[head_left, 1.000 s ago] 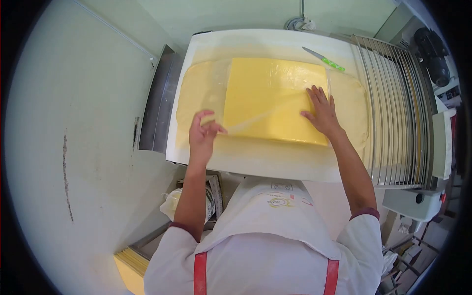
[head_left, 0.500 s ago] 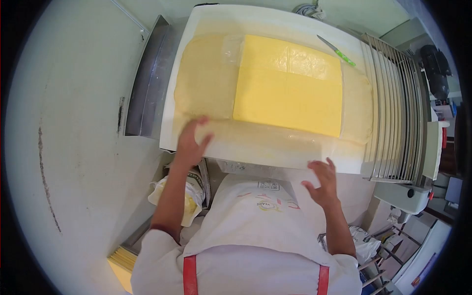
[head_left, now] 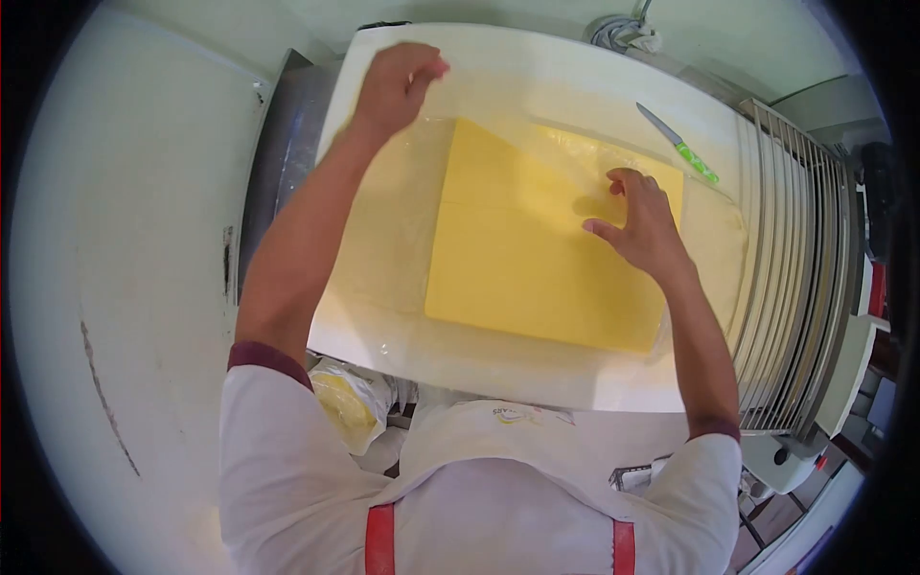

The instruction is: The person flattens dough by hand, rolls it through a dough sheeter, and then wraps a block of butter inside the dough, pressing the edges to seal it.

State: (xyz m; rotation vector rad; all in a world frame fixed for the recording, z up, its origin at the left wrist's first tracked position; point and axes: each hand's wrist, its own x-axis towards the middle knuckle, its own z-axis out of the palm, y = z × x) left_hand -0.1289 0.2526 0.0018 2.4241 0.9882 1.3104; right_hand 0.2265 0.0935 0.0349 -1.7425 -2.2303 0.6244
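Observation:
A wide yellow slab (head_left: 517,259), which looks like butter, lies on a pale sheet of dough (head_left: 379,259) on the white table. Clear plastic film (head_left: 575,144) shines over its far part and looks hazy toward the far left. Beyond the slab's far left corner, my left hand (head_left: 395,91) is raised with fingers curled toward the thumb, apparently pinching the film, though the clear edge is hard to see. My right hand (head_left: 644,220) hovers over the slab's right side, thumb and fingers apart, with nothing visible in it. A green-handled knife (head_left: 678,144) lies behind it.
A wire rack (head_left: 791,278) stands along the table's right end. At the left end is a metal panel (head_left: 264,201) beside the wall. A bag with yellow contents (head_left: 345,407) sits below the near left edge. Bundled cable (head_left: 618,34) lies behind the table.
Both hands have moved from the near edge, my left to the far left corner and my right over the slab. The camera view has shifted, placing the table lower. The film now looks hazier.

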